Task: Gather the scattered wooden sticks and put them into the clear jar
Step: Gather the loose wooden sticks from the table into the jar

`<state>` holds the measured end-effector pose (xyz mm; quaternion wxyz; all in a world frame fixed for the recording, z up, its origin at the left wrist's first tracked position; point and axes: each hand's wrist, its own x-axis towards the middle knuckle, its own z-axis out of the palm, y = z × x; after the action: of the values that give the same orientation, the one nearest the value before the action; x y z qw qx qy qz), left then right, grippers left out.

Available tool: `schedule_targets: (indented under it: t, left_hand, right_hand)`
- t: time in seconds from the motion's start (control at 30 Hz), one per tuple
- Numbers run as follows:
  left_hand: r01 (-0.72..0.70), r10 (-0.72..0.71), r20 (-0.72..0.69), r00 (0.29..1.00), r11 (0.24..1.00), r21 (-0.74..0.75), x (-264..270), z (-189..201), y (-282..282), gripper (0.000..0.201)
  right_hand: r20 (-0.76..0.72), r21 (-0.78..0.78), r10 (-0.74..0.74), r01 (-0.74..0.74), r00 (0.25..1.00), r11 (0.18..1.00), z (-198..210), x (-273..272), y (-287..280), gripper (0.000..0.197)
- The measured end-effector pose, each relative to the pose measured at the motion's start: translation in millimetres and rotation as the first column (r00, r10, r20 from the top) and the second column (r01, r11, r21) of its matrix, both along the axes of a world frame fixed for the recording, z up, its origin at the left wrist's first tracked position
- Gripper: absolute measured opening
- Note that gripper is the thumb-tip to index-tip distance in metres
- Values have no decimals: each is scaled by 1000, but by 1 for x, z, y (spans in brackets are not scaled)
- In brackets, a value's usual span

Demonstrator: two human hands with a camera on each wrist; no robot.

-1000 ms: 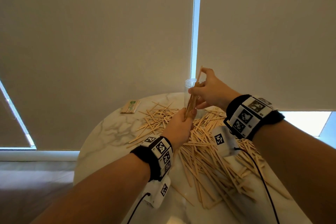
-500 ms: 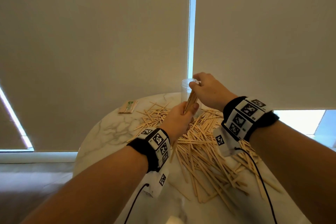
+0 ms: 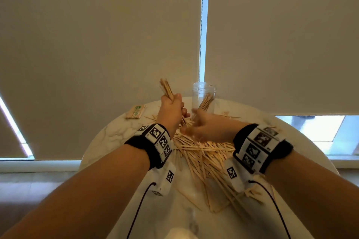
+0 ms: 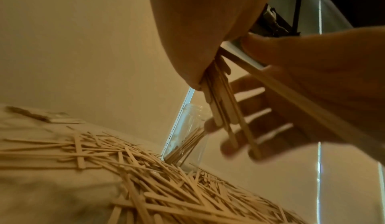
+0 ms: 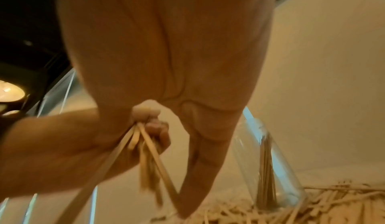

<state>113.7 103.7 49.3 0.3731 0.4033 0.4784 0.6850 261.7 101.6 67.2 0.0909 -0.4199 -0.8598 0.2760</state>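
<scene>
My left hand [image 3: 172,107] grips a bundle of wooden sticks [image 3: 166,89] upright, above the table and left of the clear jar [image 3: 203,91]. The jar stands at the table's far edge with a few sticks [image 3: 205,101] leaning inside it. My right hand [image 3: 203,124], blurred, is low in front of the jar, its fingers [image 4: 258,120] spread and straight beside the bundle's lower ends [image 4: 224,112]. In the right wrist view those fingers [image 5: 199,170] point down at the pile. A large pile of loose sticks [image 3: 202,153] covers the round marble table [image 3: 101,141].
A flat packet of sticks [image 3: 136,112] lies at the back left of the table. Closed roller blinds [image 3: 97,44] hang right behind the jar. The table's rim curves close on both sides. Cables run from both wrist bands.
The right hand has come down from the jar's mouth, leaving sticks inside the jar. The left hand has swung its bundle left and up, away from the jar.
</scene>
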Motion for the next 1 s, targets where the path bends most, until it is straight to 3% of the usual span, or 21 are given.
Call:
schedule_targets:
  t: [0.1,0.2,0.33,0.43,0.53,0.63,0.73,0.83,0.9,1.0]
  left_hand:
    - [15,-18,117,993,999,33,4,0,-1,9]
    - [74,-74,124,990,997,5,6,-3,-5,11]
    - [37,-36,48,998,999,-10,1,1,-6,17]
    - [55,-52,69,996,998,-39,5,4,-8,20]
    - [168,-152,167,974,982,-86,8,7,-14,27]
    - [225,-211,141,967,970,-95,5,6,-19,36]
    - [127,-123,63,990,990,-68,5,4,-18,33]
    - [4,-4,97,995,1000,0,4,3,-18,24]
    - [-47,44,82,996,998,38,2,3,-19,22]
    - [-32,28,96,995,999,39,3,4,-18,19]
  right_hand:
    - [42,-77,56,-53,998,996,-21,-11,-12,72]
    - [-100,-7,-38,37,994,999,-25,-18,-13,48]
    - [-256,-132,-107,75,961,988,-19,-19,-14,21]
    - [-288,-165,-119,73,950,984,-16,-20,-14,22]
    - [-397,-147,-119,65,910,987,-12,-20,-17,10]
    - [-459,-181,-142,64,877,981,-15,-21,-18,17]
    - [-423,-296,-211,86,881,951,-17,-24,-21,28]
    - [-412,-451,-214,6,885,893,-18,-25,-29,29]
    - [-378,-463,-190,-8,906,886,-21,-25,-32,32]
    - [-474,-501,-295,22,830,865,-26,-29,-31,34]
